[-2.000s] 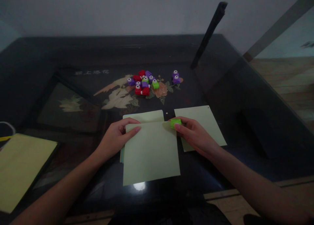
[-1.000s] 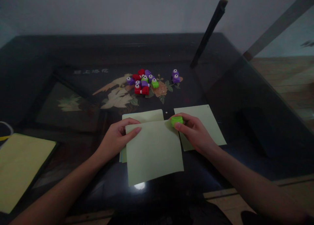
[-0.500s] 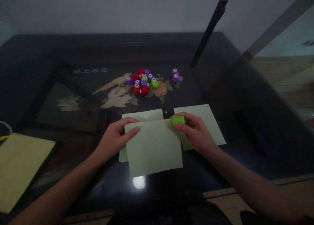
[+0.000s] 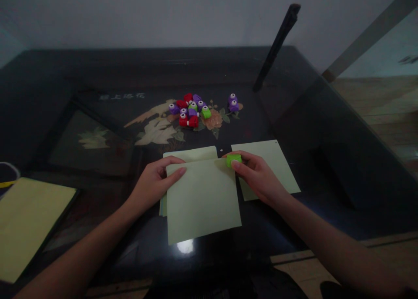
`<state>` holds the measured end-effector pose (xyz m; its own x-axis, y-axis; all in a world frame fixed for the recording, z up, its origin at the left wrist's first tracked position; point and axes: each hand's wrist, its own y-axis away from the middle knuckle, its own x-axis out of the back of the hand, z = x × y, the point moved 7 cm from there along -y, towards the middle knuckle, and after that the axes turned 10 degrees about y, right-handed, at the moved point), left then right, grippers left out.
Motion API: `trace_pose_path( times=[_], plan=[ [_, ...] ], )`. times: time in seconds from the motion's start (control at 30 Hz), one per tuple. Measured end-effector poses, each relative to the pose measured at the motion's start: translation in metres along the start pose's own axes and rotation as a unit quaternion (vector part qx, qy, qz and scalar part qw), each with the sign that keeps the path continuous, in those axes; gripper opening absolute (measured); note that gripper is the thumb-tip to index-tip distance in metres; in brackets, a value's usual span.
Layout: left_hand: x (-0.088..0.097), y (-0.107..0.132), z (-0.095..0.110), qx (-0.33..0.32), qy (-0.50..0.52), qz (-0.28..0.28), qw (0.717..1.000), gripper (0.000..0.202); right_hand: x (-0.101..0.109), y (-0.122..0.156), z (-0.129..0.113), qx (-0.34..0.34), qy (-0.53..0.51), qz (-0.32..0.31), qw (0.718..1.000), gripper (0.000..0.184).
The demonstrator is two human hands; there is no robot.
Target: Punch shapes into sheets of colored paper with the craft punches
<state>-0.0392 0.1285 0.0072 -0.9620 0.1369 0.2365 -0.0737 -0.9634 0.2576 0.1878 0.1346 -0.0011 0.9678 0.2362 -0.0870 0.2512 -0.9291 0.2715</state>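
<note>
My left hand point(image 4: 155, 181) pinches the upper left corner of a pale green paper sheet point(image 4: 202, 201), thumb on top and fingers wrapped round its edge. My right hand point(image 4: 257, 175) grips a small green paper punch point(image 4: 234, 159) set on the sheet's upper right corner. The sheet lies tilted over another pale sheet point(image 4: 191, 153) on the dark glass table point(image 4: 65, 72). A third pale sheet point(image 4: 272, 159) lies partly under my right hand.
A cluster of several small red, purple and green punches point(image 4: 192, 109) sits further back, with two purple ones point(image 4: 232, 102) to its right. A yellow pad point(image 4: 26, 223) lies at the near left. A dark rod point(image 4: 277, 42) leans at the back right. The table's near edge runs below the sheet.
The held sheet has shifted and turned a little under my hands; the green punch stays at its upper right corner. Both hands keep their grips.
</note>
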Motion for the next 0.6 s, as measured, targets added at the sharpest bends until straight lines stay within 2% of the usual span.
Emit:
trace_pose_path(
  times=[0.17, 0.33, 0.47, 0.6],
  plan=[
    [-0.003, -0.002, -0.003, 0.007, 0.033, -0.018, 0.999, 0.033, -0.001, -0.004, 0.009, -0.044, -0.041, -0.007, 0.998, 0.025],
    [0.000, -0.005, -0.003, 0.008, 0.057, -0.014, 0.998, 0.032, -0.001, -0.007, 0.013, -0.052, -0.082, -0.016, 0.995, 0.023],
    [0.013, -0.009, -0.002, 0.007, 0.058, 0.007, 0.998, 0.033, -0.002, -0.007, 0.016, -0.065, -0.093, -0.030, 0.993, 0.025],
    [0.031, -0.010, -0.001, -0.003, 0.063, 0.058, 0.996, 0.033, -0.003, -0.006, 0.019, -0.096, -0.119, -0.025, 0.988, 0.031]
  ],
)
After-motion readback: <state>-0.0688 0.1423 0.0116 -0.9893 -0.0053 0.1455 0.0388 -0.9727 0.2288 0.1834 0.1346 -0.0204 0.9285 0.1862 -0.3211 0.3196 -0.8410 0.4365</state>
